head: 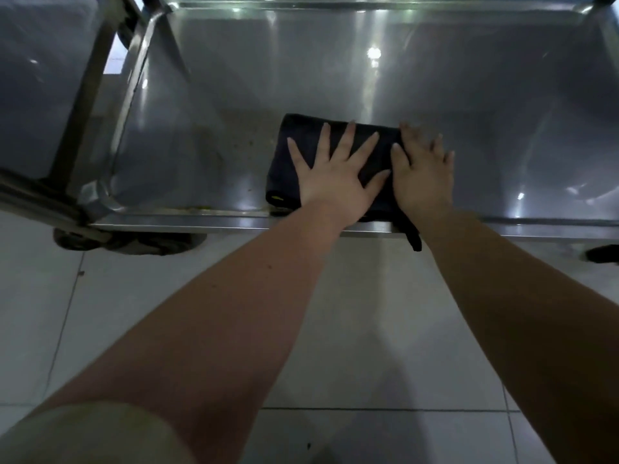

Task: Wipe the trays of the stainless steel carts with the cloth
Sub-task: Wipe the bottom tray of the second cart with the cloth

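Observation:
A folded dark cloth lies flat in the stainless steel cart tray, close to its near rim. My left hand presses on the cloth with fingers spread and straight. My right hand lies flat beside it, covering the cloth's right part, fingers extended. A corner of the cloth hangs over the tray's front rim below my right wrist. Faint specks and smears mark the tray floor left of the cloth.
A second steel cart stands at the left, its frame touching this tray's corner. A caster wheel sits under the near left corner, another dark wheel at the right. White tiled floor lies below.

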Demonstrator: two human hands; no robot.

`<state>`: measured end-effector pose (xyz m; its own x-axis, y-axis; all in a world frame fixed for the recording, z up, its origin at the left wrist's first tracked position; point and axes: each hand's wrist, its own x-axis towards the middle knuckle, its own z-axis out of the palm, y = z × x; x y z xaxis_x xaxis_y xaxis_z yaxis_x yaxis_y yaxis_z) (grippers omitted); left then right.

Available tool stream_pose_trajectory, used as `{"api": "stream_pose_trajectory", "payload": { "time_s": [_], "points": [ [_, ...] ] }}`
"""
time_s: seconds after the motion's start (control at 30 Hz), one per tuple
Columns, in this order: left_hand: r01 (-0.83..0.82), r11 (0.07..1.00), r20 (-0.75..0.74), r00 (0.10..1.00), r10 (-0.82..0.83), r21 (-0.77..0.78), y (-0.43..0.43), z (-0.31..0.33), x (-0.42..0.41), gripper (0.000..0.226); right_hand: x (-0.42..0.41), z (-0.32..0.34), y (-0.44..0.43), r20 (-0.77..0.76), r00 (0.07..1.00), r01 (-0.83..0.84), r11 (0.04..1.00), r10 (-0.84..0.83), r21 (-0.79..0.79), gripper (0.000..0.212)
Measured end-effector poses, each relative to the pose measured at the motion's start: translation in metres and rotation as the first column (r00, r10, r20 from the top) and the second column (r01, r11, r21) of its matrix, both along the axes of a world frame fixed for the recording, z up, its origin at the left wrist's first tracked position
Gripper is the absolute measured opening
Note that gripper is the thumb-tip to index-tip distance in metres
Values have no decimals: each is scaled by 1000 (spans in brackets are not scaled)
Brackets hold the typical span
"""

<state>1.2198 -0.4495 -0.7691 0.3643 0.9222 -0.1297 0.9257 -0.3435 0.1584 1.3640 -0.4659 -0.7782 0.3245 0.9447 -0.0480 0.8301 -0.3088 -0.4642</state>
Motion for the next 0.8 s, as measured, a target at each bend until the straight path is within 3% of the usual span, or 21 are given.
{"api": "stream_pose_trajectory", "payload": {
  "time_s": [0.17,0.3,0.4,0.63,0.8],
  "points": [
    [-115,992,-82,989,119,52,32,-1,-103,69,-7,0,-3,249,959,-83,976,133,-203,59],
    [-245,969,-111,963,247,36,54,0,-185,64,-14,-3,-2,357,921,-74,970,155,-231,67],
    [-257,966,-122,958,259,25,55,-3,-167,61,-17,-5,-3,400,904,-51,967,150,-248,69],
    [-79,997,-71,994,79,-4,46,-3,-17,62,-13,-8,-7,380,915,-52,976,132,-214,58],
    [-70,997,-48,996,72,43,64,-1,-65,65,-14,-5,-3,342,928,-63,968,146,-241,61]
  ]
}}
